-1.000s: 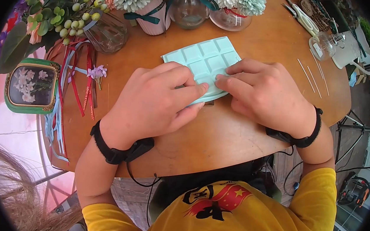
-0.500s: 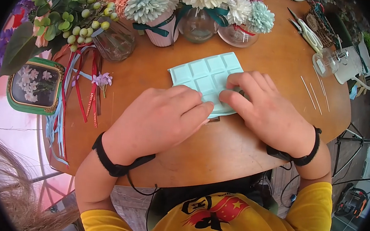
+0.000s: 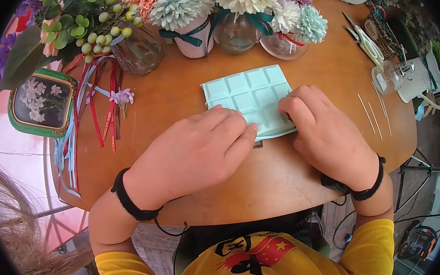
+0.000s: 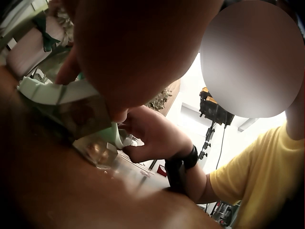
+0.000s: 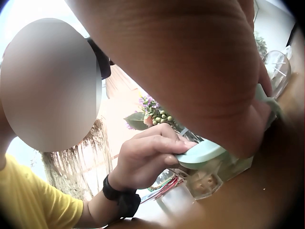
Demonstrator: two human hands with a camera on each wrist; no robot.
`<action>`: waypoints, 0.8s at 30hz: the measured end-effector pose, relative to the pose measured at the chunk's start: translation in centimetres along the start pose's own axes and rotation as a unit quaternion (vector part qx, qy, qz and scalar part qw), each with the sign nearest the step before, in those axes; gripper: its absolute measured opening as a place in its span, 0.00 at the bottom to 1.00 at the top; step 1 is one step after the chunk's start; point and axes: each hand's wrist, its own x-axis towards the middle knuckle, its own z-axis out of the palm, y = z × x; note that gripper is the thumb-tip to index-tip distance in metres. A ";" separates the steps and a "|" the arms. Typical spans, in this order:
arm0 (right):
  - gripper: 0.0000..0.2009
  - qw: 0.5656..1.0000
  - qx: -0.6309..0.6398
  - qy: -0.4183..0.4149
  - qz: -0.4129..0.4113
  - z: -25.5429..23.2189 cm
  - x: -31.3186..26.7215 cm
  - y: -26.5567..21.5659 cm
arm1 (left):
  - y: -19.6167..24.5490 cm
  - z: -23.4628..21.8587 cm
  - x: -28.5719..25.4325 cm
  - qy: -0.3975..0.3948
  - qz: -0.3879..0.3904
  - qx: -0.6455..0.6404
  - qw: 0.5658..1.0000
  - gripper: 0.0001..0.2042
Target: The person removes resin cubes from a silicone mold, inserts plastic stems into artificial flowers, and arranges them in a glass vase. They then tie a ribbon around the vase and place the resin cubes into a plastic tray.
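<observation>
A mint-green sheet with raised squares lies between the two hands near the table's front edge. The left hand grips its near left edge; in the right wrist view that hand has the thumb below and fingers above the green rim. Curled fingers of the right hand pinch the sheet's right edge, as the left wrist view also shows for that hand. Beneath the green rim, a clear piece shows in the left wrist view; its full shape is hidden.
Flower-filled vases stand behind the sheet. Ribbons, a purple sprig and a green-framed flower picture lie left. White sticks, scissors and a glass jar are on the right.
The right hand has shifted from the sheet's near middle to its right edge, uncovering more squares. The left hand keeps its hold at the near left. The head view has shifted slightly.
</observation>
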 end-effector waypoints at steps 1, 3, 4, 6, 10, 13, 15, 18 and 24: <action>0.13 1.000 0.002 0.002 0.001 -0.1 0.0 0.0 | -0.1 0.1 0.0 0.002 0.002 -0.001 1.000 0.16; 0.13 1.000 -0.003 -0.002 0.005 -0.2 -0.1 0.0 | -0.1 0.2 0.0 0.006 0.006 -0.002 1.000 0.16; 0.14 1.000 -0.006 -0.003 0.006 -0.2 -0.2 0.0 | -0.1 0.2 0.0 0.004 0.007 0.000 1.000 0.16; 0.19 1.000 0.008 -0.003 0.007 -0.1 -0.2 0.1 | 0.1 0.2 -0.1 -0.001 0.009 0.004 1.000 0.16; 0.21 1.000 0.018 -0.024 0.008 -0.5 -0.3 0.4 | 0.1 0.0 0.0 -0.012 0.011 0.001 1.000 0.17; 0.20 0.999 0.024 -0.027 0.012 -0.6 -0.6 0.6 | 0.0 0.0 -0.2 -0.015 0.017 0.004 1.000 0.17; 0.21 1.000 0.021 -0.023 -0.002 -0.6 -0.5 0.8 | -0.1 0.0 -0.2 -0.019 0.014 0.002 1.000 0.16; 0.22 0.999 0.032 -0.010 -0.004 -0.2 -0.3 0.8 | -0.2 -0.3 -0.1 -0.025 -0.007 -0.016 1.000 0.16; 0.23 0.999 0.050 -0.013 0.009 -0.4 -0.3 0.9 | -0.2 -0.6 -0.2 -0.008 -0.019 -0.006 1.000 0.17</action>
